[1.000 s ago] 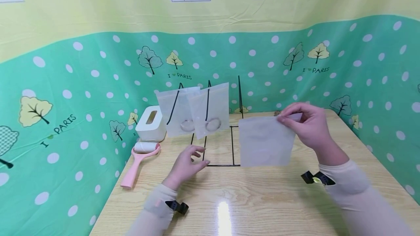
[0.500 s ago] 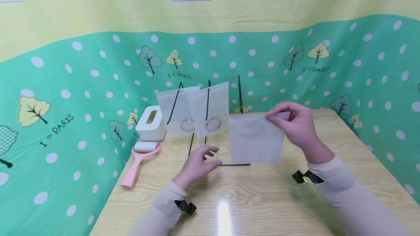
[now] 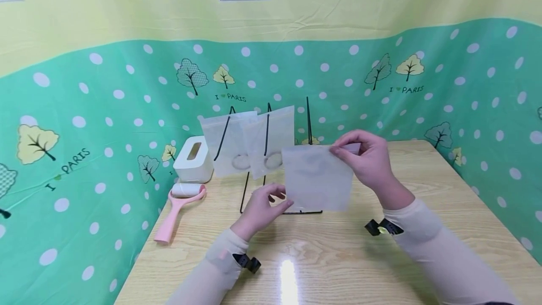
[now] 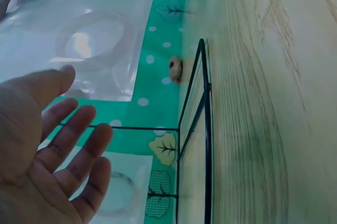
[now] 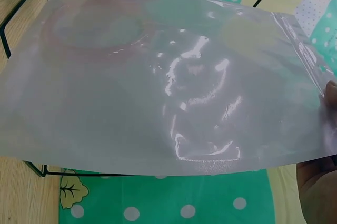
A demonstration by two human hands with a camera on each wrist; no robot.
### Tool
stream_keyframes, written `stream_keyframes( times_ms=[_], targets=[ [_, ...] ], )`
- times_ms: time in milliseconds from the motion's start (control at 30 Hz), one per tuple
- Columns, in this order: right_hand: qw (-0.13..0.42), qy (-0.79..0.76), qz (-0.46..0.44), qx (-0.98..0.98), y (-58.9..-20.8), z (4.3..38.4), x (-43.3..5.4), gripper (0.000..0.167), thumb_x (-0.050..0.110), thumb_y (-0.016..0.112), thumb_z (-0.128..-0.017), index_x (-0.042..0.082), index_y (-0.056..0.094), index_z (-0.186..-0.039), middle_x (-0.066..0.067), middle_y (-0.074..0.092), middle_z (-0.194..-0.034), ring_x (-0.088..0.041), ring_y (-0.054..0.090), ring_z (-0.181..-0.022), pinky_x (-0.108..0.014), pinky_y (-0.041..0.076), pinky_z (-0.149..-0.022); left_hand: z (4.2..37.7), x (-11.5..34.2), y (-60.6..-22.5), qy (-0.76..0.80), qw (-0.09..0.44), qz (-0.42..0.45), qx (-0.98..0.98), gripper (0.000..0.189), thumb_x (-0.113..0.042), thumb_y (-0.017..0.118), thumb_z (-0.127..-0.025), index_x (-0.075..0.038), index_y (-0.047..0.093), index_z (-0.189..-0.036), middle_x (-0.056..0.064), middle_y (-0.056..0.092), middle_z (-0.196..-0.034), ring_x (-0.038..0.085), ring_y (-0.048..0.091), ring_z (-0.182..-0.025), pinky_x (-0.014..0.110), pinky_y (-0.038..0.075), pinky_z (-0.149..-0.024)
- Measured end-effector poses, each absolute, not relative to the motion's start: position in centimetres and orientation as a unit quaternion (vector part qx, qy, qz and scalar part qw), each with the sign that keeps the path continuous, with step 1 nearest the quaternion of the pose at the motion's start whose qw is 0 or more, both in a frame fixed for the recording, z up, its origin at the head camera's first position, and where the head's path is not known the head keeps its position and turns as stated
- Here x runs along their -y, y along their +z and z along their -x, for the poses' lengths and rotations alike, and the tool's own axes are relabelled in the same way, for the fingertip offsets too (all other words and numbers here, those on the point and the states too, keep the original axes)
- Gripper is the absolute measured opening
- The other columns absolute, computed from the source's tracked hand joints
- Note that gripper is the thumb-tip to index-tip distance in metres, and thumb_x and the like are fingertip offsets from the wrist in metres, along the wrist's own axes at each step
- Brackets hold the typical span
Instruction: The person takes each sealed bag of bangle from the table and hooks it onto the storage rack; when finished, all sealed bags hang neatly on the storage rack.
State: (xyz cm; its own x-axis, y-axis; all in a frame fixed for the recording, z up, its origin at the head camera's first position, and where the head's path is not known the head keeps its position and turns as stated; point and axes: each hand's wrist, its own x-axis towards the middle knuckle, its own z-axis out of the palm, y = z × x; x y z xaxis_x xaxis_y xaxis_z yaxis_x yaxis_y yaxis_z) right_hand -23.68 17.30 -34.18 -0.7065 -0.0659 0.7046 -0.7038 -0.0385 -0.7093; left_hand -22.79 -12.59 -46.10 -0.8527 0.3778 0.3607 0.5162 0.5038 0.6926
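My right hand (image 3: 368, 154) pinches the top right corner of a translucent zip bag (image 3: 317, 178), which hangs flat in front of a black wire rack (image 3: 306, 212). A faint ring outline shows through this bag in both wrist views. My left hand (image 3: 262, 208) is at the bag's lower left corner, thumb tip right by its edge; in the left wrist view its fingers are spread and loosely bent. Two similar bags, a left one (image 3: 224, 145) and a right one (image 3: 277, 131), hang on the rack's prongs, each with a ring-shaped item inside.
A white tissue box (image 3: 196, 166) stands left of the rack, with a pink lint roller (image 3: 173, 215) lying in front of it. Patterned green and yellow cloth (image 3: 423, 36) encloses the wooden table. One small brown object (image 4: 175, 69) sits near the back cloth.
My right hand has carried the bag leftward, across the front of the rack. My left hand has moved right and slightly up, up to the bag's lower corner.
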Motion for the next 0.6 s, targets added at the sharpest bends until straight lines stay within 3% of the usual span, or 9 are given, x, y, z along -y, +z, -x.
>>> stream_keyframes(
  times_ms=[167, 467, 600],
  targets=[
    [0.244, 0.651, -0.290, 0.658, -34.0, 23.7, -16.7, 0.010, -0.014, 0.080, -0.084, -0.008, 0.074, -0.090, -0.010, 0.075, -0.088, -0.020, 0.072, -0.072, -0.024, 0.058, -0.064, 22.9, 12.6, -46.2, -0.427, 0.114, 0.251, 0.861, 0.005, -0.025, 0.080, -0.096, -0.020, 0.079, -0.097, -0.013, 0.074, -0.095, 0.007, 0.068, -0.087, 0.036, 0.057, -0.076],
    [0.237, 0.653, -0.295, 0.656, -33.9, 23.8, -16.0, 0.009, -0.012, 0.080, -0.086, -0.006, 0.077, -0.093, -0.014, 0.074, -0.090, -0.020, 0.069, -0.079, -0.024, 0.056, -0.065, 23.4, 13.2, -46.4, -0.438, 0.118, 0.230, 0.861, 0.006, -0.025, 0.078, -0.098, -0.020, 0.079, -0.095, -0.017, 0.073, -0.089, 0.004, 0.066, -0.082, 0.035, 0.055, -0.076],
    [0.233, 0.656, -0.289, 0.657, -33.9, 24.1, -15.8, 0.009, -0.010, 0.080, -0.086, -0.006, 0.077, -0.093, -0.012, 0.072, -0.089, -0.020, 0.065, -0.079, -0.023, 0.055, -0.064, 23.7, 13.5, -46.5, -0.446, 0.125, 0.226, 0.857, 0.005, -0.025, 0.077, -0.098, -0.021, 0.078, -0.095, -0.016, 0.072, -0.087, 0.007, 0.065, -0.083, 0.040, 0.056, -0.076]
  ],
)
